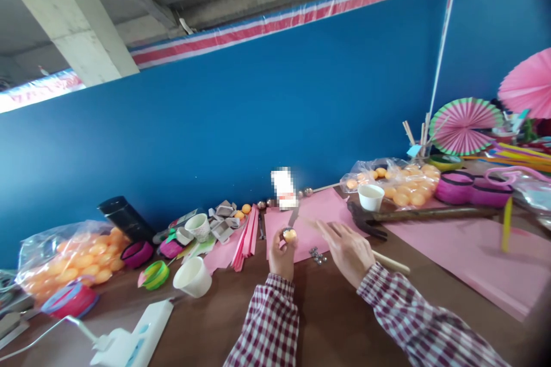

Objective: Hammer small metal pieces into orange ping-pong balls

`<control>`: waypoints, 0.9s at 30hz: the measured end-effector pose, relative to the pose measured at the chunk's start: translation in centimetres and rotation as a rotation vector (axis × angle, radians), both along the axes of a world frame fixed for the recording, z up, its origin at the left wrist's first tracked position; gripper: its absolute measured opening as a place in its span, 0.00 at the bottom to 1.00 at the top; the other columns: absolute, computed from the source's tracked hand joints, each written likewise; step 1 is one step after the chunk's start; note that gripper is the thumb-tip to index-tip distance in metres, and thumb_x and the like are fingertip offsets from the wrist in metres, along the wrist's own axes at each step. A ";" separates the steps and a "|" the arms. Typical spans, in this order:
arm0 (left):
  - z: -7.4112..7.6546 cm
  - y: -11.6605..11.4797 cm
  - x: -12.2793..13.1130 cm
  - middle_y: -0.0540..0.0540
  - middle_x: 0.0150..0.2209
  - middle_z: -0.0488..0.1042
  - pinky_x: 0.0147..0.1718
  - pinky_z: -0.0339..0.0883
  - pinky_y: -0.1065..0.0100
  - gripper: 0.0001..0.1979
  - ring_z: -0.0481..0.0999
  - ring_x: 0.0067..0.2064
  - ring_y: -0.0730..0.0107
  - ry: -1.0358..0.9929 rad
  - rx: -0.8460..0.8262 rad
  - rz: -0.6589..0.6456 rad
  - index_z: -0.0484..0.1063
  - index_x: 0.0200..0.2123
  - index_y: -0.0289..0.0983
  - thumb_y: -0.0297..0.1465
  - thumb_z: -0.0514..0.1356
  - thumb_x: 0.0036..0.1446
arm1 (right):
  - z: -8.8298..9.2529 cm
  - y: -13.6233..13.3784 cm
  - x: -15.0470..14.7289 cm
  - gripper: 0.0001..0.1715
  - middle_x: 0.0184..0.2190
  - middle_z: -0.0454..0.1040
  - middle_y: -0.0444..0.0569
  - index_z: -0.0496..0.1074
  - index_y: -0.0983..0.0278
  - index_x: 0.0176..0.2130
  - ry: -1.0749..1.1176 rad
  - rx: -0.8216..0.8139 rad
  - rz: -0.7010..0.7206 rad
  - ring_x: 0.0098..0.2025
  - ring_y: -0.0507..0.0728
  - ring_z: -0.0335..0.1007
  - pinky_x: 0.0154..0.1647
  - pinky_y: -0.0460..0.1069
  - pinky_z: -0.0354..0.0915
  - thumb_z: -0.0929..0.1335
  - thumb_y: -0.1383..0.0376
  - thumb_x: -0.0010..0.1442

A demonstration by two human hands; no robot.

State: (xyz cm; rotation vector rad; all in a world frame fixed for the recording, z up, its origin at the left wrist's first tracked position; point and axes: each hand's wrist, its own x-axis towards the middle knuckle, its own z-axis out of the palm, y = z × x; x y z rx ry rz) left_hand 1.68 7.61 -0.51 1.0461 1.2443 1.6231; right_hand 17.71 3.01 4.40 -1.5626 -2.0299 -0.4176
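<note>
My left hand point(282, 255) grips a small ball point(290, 235) between its fingers, orange-yellow on the side facing me and silvery near the top. Over to the right, my right hand point(346, 249) is closed round a thin wooden stick point(391, 262). Its rear end sticks out past the wrist, while its front part is blurred and points toward the ball. Beneath both hands lies a pink sheet point(310, 235). Several small shiny metal pieces point(317, 256) rest in a heap between the hands. Silvery balls point(309, 191) sit along the sheet's far edge.
A hammer point(422, 214) lies to the right behind a second pink sheet point(469, 252). Bags of orange balls point(86, 258) stand on both sides. White paper cups point(193, 277) and a power strip point(146, 330) are at left. A blue partition point(215, 126) closes the back.
</note>
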 end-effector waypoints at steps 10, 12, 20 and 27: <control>0.1 0.0 -0.6 0.43 0.40 0.72 0.37 0.67 0.70 0.21 0.72 0.40 0.67 0.032 0.042 -0.049 0.69 0.41 0.35 0.26 0.63 0.38 | -0.1 0.0 0.0 0.27 0.37 0.69 0.48 0.55 0.58 0.55 0.006 0.016 0.025 0.36 0.52 0.63 0.33 0.45 0.57 0.58 0.71 0.56; 0.0 0.1 -0.5 0.43 0.38 0.73 0.35 0.67 0.70 0.21 0.73 0.38 0.67 0.025 0.036 -0.059 0.69 0.41 0.35 0.26 0.63 0.38 | -0.1 -0.1 -0.2 0.27 0.36 0.69 0.47 0.54 0.57 0.55 -0.017 -0.002 0.050 0.35 0.52 0.63 0.33 0.45 0.57 0.59 0.71 0.56; 0.6 -0.2 -0.4 0.43 0.37 0.73 0.38 0.65 0.69 0.20 0.73 0.38 0.68 0.034 0.031 -0.047 0.69 0.39 0.34 0.26 0.64 0.38 | 0.1 0.0 0.1 0.27 0.35 0.69 0.46 0.54 0.57 0.55 -0.006 -0.014 0.034 0.35 0.51 0.63 0.32 0.44 0.57 0.59 0.71 0.56; 0.4 -0.1 -0.5 0.42 0.38 0.74 0.39 0.65 0.68 0.21 0.73 0.39 0.67 0.076 0.040 -0.031 0.70 0.40 0.35 0.26 0.64 0.37 | 0.1 0.0 0.0 0.26 0.37 0.69 0.48 0.54 0.58 0.55 0.016 0.025 0.008 0.36 0.51 0.63 0.33 0.44 0.57 0.58 0.70 0.57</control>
